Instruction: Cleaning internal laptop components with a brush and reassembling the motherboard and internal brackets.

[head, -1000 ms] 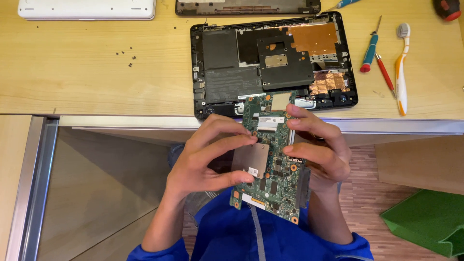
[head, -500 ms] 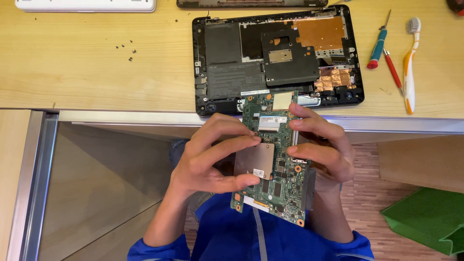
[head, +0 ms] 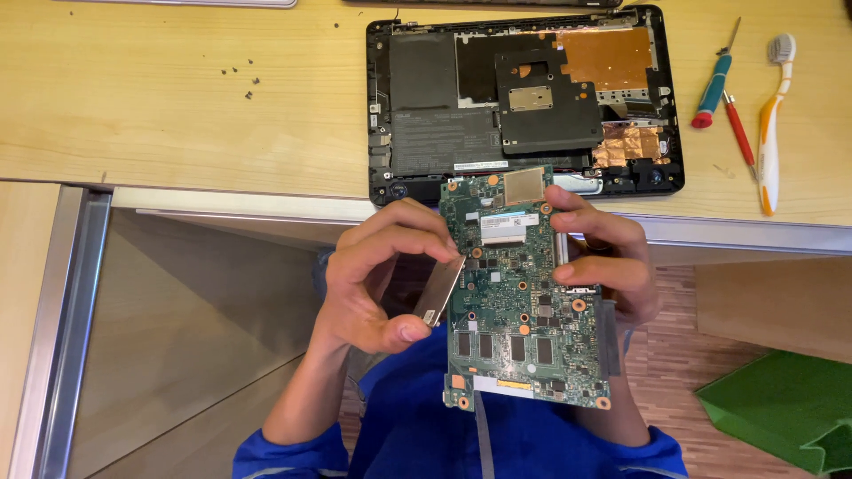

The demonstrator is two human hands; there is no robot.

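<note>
Circuit board: a green circuit board (head: 524, 293) is being held upright over the person's lap, just below the near edge of the opened laptop (head: 525, 98).
Metal plate: a thin silvery metal plate (head: 440, 289) is tilting away at the board's left edge.
Left hand: the left hand (head: 382, 279) is pinching the plate between thumb and curled fingers.
Right hand: the right hand (head: 603, 262) is gripping the board's right edge, fingers wrapped over its face.
Table: the wooden table (head: 177, 106) is carrying the laptop above the board.
Screws: small loose screws (head: 241, 75) are lying far up-left of the board.
Tools: a blue-handled screwdriver (head: 715, 80), a red screwdriver (head: 739, 133) and an orange and white toothbrush (head: 770, 124) are lying up-right of the board.
</note>
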